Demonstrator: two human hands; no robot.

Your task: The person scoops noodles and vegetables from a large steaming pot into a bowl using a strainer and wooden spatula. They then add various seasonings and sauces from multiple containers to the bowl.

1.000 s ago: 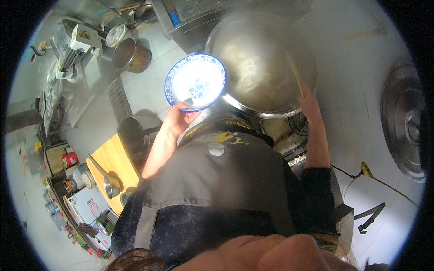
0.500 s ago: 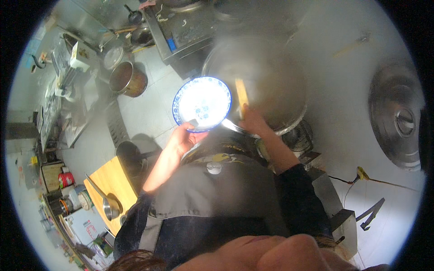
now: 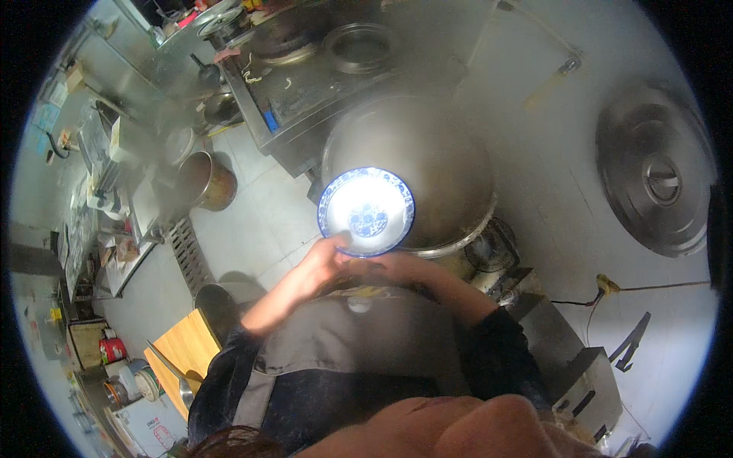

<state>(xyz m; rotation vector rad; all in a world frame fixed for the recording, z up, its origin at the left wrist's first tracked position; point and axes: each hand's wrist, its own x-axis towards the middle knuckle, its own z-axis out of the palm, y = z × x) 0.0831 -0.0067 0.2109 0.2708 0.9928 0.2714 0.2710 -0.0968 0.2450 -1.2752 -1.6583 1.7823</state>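
A white bowl (image 3: 374, 198) with a blue patterned rim and a blue motif inside is in front of my body, over the near left edge of a large round pot (image 3: 458, 246). My left hand (image 3: 326, 259) grips its near rim, thumb lying over the inside. Up against the bowl's near underside is my right hand (image 3: 389, 266), close beside the left. Its fingers are hidden behind the bowl and the other hand, so their grip does not show. Steam hazes the pot, and its contents cannot be made out.
A stove top (image 3: 321, 84) stands beyond the pot. A large metal lid (image 3: 660, 179) is at the right by the wall. On the floor to the left sits a brown-stained metal pot (image 3: 210, 183). A ladle (image 3: 174, 366) lies on a wooden board (image 3: 183, 336) at lower left.
The bowl has moved right and nearer to me. My right hand has drawn back from over the pot to the bowl; the flat wooden piece it held is no longer visible. The view has shifted.
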